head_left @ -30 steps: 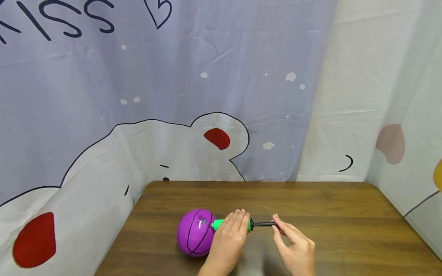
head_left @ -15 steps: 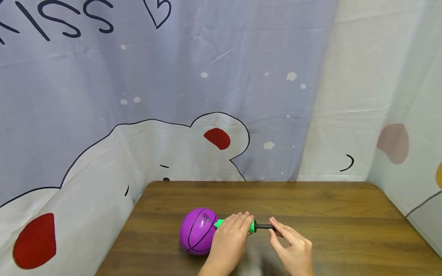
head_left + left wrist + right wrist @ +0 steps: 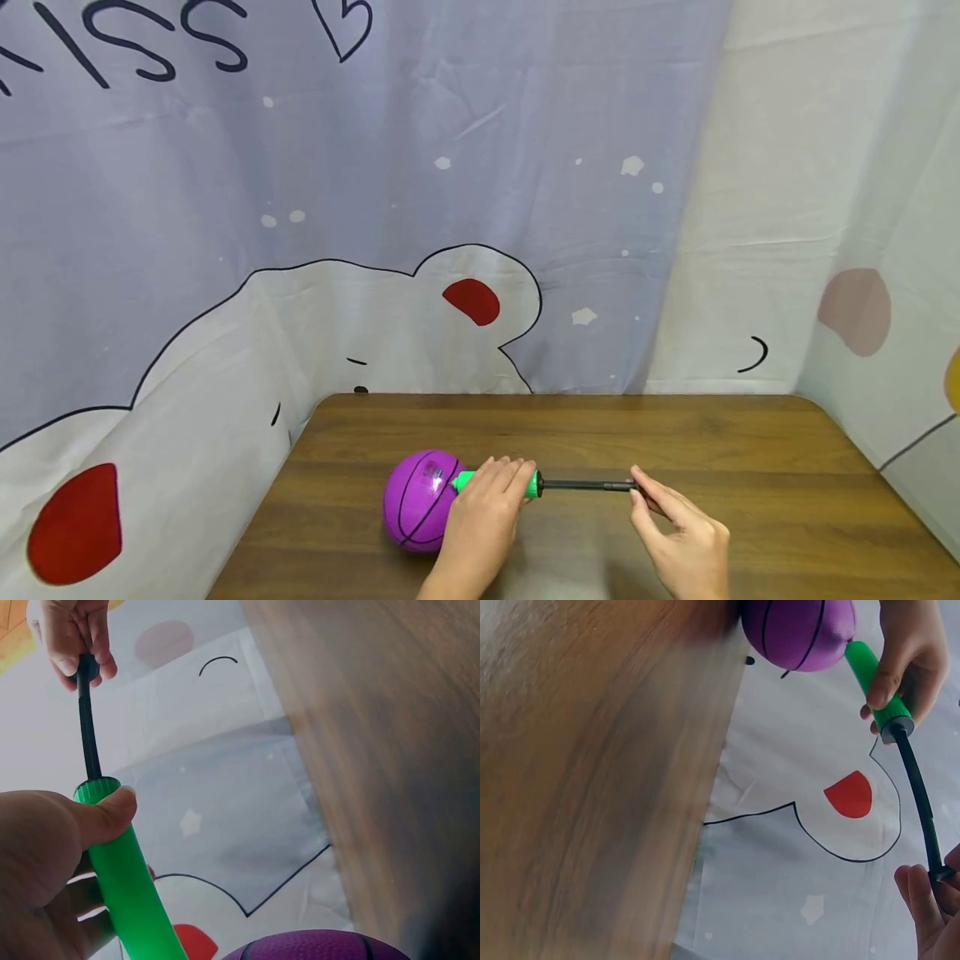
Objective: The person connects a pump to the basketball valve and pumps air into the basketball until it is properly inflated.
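Observation:
A purple ball [image 3: 422, 502] with black basketball lines sits at the left of the hands in the head view. Against its right side points the nozzle end of a green hand pump [image 3: 135, 892]. My left hand [image 3: 483, 517] grips the pump's green barrel, its thumb along the barrel in the left wrist view. A long stretch of black pump rod [image 3: 588, 485] shows out of the barrel. At the rod's far end my right hand [image 3: 681, 533] pinches the small black handle [image 3: 939, 874] between thumb and fingers. The pump lies roughly level, in line with the ball.
The brown wood-grain table [image 3: 750, 467] extends around the hands, its far edge rounded at the corners. Behind it and at both sides hang printed curtains [image 3: 600, 208] with bear drawings, close to the table's edges.
My right hand first moves slightly left, then clearly right with the handle, and more black rod shows. The left hand, pump barrel and ball shift a little right, then back left.

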Motion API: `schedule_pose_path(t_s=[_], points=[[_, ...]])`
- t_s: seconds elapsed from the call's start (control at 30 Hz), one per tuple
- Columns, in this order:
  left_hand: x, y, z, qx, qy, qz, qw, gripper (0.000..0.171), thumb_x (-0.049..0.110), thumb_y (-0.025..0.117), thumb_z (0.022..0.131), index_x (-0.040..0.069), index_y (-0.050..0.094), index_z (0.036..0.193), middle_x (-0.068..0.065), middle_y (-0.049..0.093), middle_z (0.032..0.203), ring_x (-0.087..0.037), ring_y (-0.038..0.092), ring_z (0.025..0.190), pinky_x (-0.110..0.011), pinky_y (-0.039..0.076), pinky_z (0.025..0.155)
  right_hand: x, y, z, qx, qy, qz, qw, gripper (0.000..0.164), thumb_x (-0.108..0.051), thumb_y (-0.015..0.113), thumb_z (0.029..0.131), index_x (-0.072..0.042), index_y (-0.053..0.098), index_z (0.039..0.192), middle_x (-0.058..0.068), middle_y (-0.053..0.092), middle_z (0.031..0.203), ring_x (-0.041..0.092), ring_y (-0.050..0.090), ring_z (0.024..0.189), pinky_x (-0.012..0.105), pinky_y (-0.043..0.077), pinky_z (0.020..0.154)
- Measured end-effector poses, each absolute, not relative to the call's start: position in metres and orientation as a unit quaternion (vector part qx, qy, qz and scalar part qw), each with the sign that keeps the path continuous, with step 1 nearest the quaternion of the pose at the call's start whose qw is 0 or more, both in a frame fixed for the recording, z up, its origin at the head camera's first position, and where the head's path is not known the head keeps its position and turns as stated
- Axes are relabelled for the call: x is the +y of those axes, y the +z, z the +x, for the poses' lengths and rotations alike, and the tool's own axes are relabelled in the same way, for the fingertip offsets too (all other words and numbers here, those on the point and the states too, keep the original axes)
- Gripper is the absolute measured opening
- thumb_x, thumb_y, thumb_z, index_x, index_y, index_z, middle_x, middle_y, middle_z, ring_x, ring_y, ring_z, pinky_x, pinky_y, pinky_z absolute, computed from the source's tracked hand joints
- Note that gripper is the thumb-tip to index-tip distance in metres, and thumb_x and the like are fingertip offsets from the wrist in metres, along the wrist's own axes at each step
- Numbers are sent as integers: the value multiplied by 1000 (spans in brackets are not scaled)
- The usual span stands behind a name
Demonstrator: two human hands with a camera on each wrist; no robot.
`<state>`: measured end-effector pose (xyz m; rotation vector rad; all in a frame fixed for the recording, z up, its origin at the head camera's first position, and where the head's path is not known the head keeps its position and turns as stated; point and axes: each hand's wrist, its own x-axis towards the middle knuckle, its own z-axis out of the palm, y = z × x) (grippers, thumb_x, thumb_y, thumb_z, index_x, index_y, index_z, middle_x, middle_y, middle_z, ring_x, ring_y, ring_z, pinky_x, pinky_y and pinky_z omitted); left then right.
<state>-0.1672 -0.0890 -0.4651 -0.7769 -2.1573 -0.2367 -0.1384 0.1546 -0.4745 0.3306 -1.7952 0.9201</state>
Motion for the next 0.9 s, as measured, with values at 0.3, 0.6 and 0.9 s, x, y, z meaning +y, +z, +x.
schedule_pose_path(t_s=[0.3,0.6,0.9], points=[[-80,-467,-166,-833,-67,-322,446,32,10,68,82,7,72,114,-6,75,108,-22,71,101,-35,58,97,135,-479,-137,-741,402,140,519,41,15,79,63,-1,80,100,15,77,94,-6,69,83,5,53,75],[-65,-468,-160,-831,-62,-335,439,27,7,69,84,6,73,111,-4,75,103,-17,71,95,-33,59,95,108,-486,-138,-742,419,181,491,43,15,80,64,-1,79,104,15,77,94,6,74,79,10,57,71],[-71,-466,-165,-834,-105,-337,425,37,6,80,77,10,72,113,-1,74,105,-16,71,98,-33,58,97,114,-483,-146,-735,407,204,502,27,0,76,77,-2,79,104,13,77,97,8,74,75,9,57,72]])
